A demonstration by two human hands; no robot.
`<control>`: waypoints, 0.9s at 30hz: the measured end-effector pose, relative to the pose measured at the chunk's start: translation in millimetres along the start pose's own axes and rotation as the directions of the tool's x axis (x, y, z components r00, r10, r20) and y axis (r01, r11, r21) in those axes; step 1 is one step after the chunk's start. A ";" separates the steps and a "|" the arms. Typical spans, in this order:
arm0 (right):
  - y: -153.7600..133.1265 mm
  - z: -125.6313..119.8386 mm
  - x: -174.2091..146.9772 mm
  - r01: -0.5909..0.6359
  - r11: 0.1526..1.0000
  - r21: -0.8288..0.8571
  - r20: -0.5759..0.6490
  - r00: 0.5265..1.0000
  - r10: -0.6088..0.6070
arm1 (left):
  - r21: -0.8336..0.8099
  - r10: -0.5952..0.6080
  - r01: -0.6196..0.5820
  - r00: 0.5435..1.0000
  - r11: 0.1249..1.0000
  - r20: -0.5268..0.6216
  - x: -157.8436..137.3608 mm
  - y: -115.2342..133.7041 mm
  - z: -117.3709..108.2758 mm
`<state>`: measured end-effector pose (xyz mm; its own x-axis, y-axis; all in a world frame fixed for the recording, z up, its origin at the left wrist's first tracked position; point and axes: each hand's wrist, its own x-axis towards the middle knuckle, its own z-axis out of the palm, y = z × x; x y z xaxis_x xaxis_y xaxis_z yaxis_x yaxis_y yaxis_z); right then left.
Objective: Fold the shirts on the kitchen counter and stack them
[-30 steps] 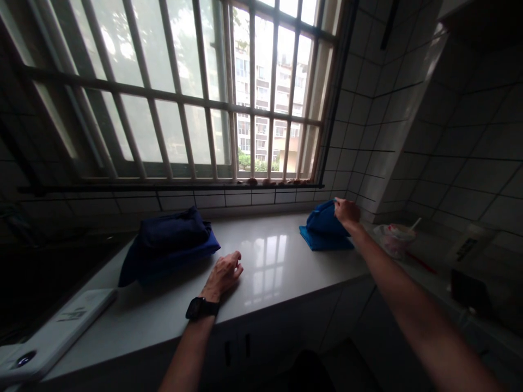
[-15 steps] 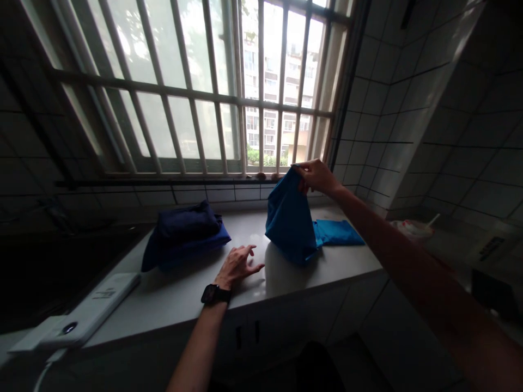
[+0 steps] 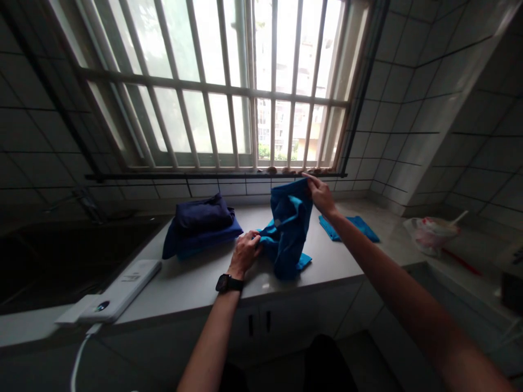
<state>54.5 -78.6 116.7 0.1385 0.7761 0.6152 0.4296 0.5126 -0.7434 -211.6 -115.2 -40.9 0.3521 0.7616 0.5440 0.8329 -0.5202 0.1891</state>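
Observation:
A bright blue cloth garment [image 3: 291, 228] hangs in loose creases over the white counter, its lower end resting on the surface. My right hand [image 3: 322, 197] is closed on its top right corner and holds it up below the window. Lower and to the left, my left hand [image 3: 245, 251], with a black watch on the wrist, has its fingers closed on the garment's left edge. Behind my right forearm lies a flat folded blue cloth [image 3: 359, 227]. To the left of my left hand sits a pile of folded navy and blue clothes [image 3: 204, 218].
A white power strip [image 3: 133, 280] with a cable lies on the counter [image 3: 175, 288] at the left, beside a dark sink [image 3: 73, 256]. A plastic bag [image 3: 433, 234] stands at the right. Behind the counter is a barred window [image 3: 229, 92].
My left hand has gone from open above the counter to gripping the garment's left edge. The garment has come away from the folded blue cloth and is more spread out. The view has shifted.

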 end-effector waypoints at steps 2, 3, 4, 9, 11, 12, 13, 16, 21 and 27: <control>31.3 4.6 -27.0 -0.127 0.985 -0.116 -0.071 0.990 0.119 | 0.004 -0.052 0.053 0.997 0.999 -0.063 0.4 1.2 -2.0; 45.5 7.6 -42.3 -0.200 0.962 -0.184 -0.117 0.977 0.181 | 0.006 -0.084 0.085 0.992 0.996 -0.096 0.6 1.6 -2.8; 58.6 11.0 -57.9 -0.270 0.929 -0.254 -0.147 0.960 0.239 | 0.007 -0.116 0.118 0.985 0.993 -0.126 0.8 1.7 -3.3; 102.3 29.4 -123.2 -0.151 0.860 -0.487 0.264 0.913 0.310 | -0.043 -0.218 0.213 0.957 0.976 -0.190 1.0 -1.3 -2.1; 108.4 35.2 -136.9 -0.048 0.857 -0.513 0.349 0.900 0.260 | -0.059 -0.213 0.206 0.966 0.977 -0.145 0.5 -2.6 0.3; 109.4 37.4 -140.9 -0.030 0.852 -0.522 0.340 0.909 0.240 | -0.062 -0.201 0.195 0.974 0.979 -0.104 0.2 -3.0 1.8; 109.3 38.9 -143.3 -0.025 0.854 -0.520 0.318 0.922 0.221 | -0.061 -0.186 0.182 0.981 0.981 -0.053 -0.2 -3.3 3.1; 106.5 38.8 -144.8 -0.022 0.906 -0.422 0.262 0.954 0.146 | -0.034 -0.159 0.162 0.983 0.986 0.090 -1.1 -3.2 4.6; 107.7 28.2 -144.0 -0.128 0.953 -0.275 -0.126 0.987 0.097 | 0.014 -0.255 0.258 0.959 0.966 -0.121 -1.6 -3.1 -2.9; 117.8 21.7 -144.6 -0.282 0.937 -0.206 -0.517 0.844 0.141 | -0.017 -0.306 0.333 0.845 0.943 -0.439 -3.4 -5.1 -8.6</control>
<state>65.8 -122.5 -65.5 0.6387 0.5375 0.5506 0.5475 0.1853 -0.8160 -220.7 -118.5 -36.6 -0.1447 0.6332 0.7604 0.8952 -0.2437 0.3732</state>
